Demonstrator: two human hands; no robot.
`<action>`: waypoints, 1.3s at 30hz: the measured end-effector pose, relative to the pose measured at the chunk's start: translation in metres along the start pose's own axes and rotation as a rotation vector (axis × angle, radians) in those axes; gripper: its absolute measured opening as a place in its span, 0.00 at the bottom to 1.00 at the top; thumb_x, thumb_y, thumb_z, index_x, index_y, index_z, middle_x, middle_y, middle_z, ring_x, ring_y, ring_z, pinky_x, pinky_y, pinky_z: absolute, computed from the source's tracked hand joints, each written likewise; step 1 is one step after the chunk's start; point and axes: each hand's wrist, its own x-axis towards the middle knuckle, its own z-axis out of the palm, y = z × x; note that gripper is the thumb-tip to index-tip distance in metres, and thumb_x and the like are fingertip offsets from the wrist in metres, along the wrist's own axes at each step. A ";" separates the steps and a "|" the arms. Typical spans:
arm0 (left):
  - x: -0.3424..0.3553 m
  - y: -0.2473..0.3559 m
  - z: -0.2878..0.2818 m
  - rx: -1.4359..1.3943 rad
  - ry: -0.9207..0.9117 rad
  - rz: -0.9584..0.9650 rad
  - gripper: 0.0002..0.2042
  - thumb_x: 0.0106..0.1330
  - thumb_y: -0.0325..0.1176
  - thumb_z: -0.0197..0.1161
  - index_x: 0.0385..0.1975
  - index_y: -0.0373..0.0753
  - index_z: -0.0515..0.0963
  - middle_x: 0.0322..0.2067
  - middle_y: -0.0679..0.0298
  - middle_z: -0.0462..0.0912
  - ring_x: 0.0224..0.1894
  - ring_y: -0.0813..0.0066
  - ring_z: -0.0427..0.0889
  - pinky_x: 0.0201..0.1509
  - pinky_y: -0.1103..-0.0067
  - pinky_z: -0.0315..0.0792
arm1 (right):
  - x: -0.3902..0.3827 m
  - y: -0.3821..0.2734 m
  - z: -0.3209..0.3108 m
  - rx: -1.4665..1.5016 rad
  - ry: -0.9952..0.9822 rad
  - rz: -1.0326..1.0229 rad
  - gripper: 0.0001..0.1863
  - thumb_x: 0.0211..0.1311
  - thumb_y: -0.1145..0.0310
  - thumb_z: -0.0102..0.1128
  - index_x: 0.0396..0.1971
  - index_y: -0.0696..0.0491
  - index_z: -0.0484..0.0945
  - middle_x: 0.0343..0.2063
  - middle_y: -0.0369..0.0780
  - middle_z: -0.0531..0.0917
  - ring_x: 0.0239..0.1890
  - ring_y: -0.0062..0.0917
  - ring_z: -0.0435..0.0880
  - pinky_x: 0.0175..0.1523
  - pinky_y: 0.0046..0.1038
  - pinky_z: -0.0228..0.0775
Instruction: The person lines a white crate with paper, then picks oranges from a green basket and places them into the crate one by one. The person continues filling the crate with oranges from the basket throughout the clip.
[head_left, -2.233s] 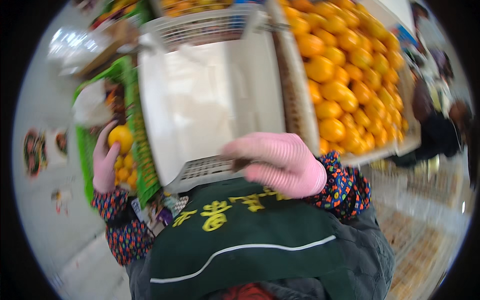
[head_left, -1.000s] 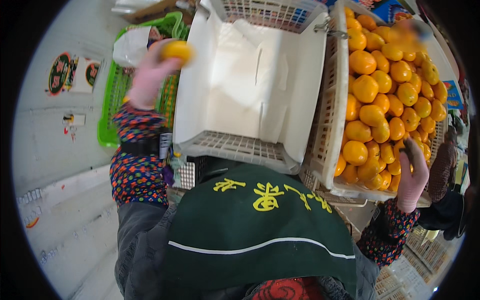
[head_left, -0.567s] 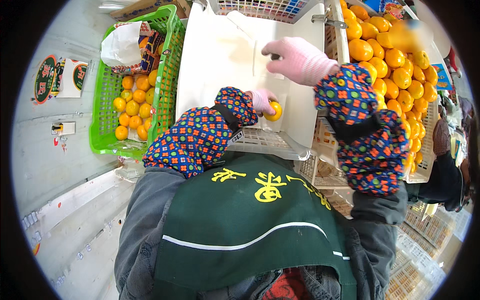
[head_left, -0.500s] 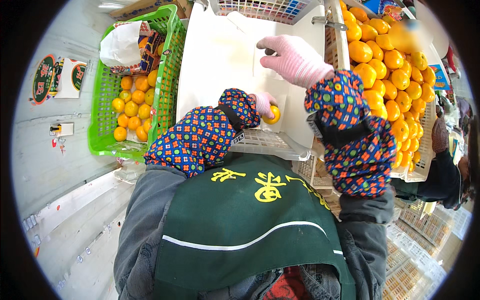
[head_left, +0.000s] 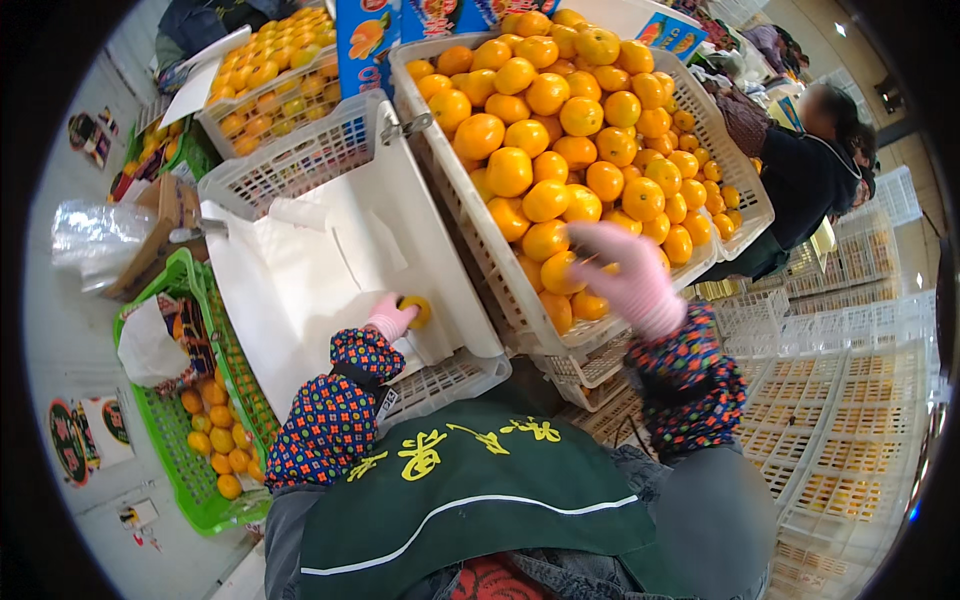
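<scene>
In a pink glove, my left hand (head_left: 389, 316) grips an orange citrus fruit (head_left: 419, 312) low inside the white-lined plastic crate (head_left: 258, 272). My right hand (head_left: 632, 281), also gloved and slightly blurred, is over the lower part of the heaped crate of oranges (head_left: 440, 169), with fingers curled but apart and close to the fruit; whether they touch it I cannot tell. A green basket (head_left: 150, 472) holding several oranges and a white bag (head_left: 148, 344) stands to the left.
A cardboard box (head_left: 165, 233) with clear plastic lies at the upper left. Another fruit crate (head_left: 222, 132) and blue printed boxes (head_left: 365, 55) are behind. A person in dark clothing (head_left: 815, 190) is at the right, above stacked empty-looking crates (head_left: 820, 390).
My view has swung rightward. My right hand moved from over the lined crate to the heaped oranges. My left hand stays in the lined crate on the fruit it brought from the left.
</scene>
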 end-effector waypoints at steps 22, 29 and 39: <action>0.017 0.049 0.016 0.299 0.500 0.130 0.46 0.51 0.35 0.75 0.69 0.32 0.54 0.62 0.40 0.66 0.65 0.44 0.66 0.70 0.66 0.63 | 0.057 0.122 -0.131 -0.550 0.308 -0.031 0.35 0.45 0.68 0.73 0.58 0.51 0.74 0.51 0.43 0.79 0.49 0.40 0.81 0.54 0.36 0.75; 0.003 0.058 0.007 0.301 0.427 0.143 0.41 0.53 0.36 0.74 0.67 0.34 0.60 0.61 0.43 0.68 0.63 0.47 0.70 0.68 0.67 0.66 | 0.033 0.053 -0.080 0.561 -0.005 0.156 0.39 0.44 0.73 0.77 0.60 0.59 0.71 0.49 0.36 0.78 0.54 0.23 0.76 0.61 0.26 0.68; 0.010 0.041 0.001 0.072 0.334 -0.021 0.41 0.52 0.43 0.75 0.63 0.31 0.62 0.58 0.42 0.73 0.61 0.47 0.73 0.65 0.65 0.69 | 0.023 0.014 -0.012 0.885 -0.169 0.309 0.45 0.43 0.67 0.80 0.63 0.59 0.66 0.47 0.39 0.79 0.45 0.22 0.78 0.43 0.21 0.75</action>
